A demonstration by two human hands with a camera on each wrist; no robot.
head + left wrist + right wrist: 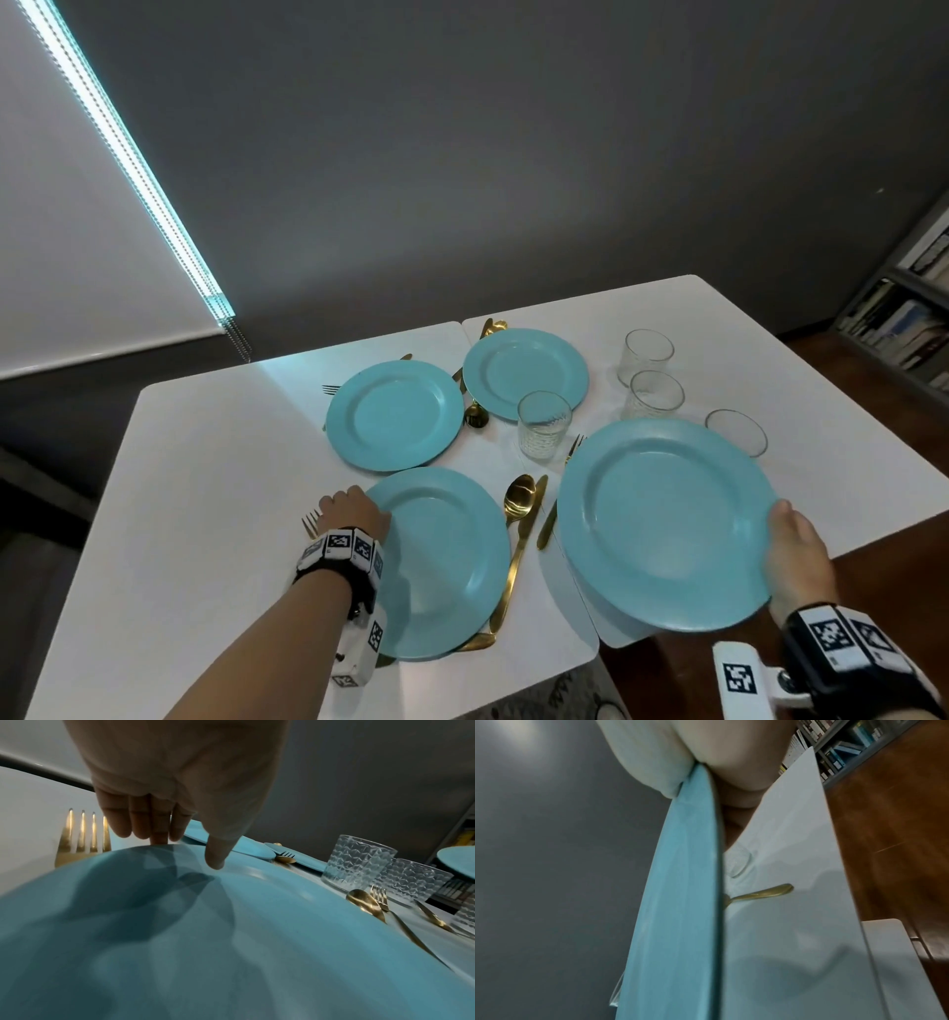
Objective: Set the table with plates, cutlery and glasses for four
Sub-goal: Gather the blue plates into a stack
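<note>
Four blue plates are in the head view. My left hand (354, 501) grips the far-left rim of the near-left plate (447, 560), which lies on the white table (205, 488). In the left wrist view the thumb of my left hand (187, 850) sits on that plate's (231, 943) rim and the fingers reach down behind it. My right hand (791, 534) holds a second plate (662, 519) by its right rim, raised above the table's near-right corner. The right wrist view has the hand (700, 768) clamped on this plate's edge (680, 882). Two more plates (395, 413) (524, 372) lie farther back.
Several ribbed glasses stand mid-right, one (544, 424) between the plates, the others (656, 395) behind the raised plate. Gold cutlery lies around: a fork (310, 524) by my left hand, a spoon (518, 501), a knife (543, 514). A bookshelf (904, 318) stands at right.
</note>
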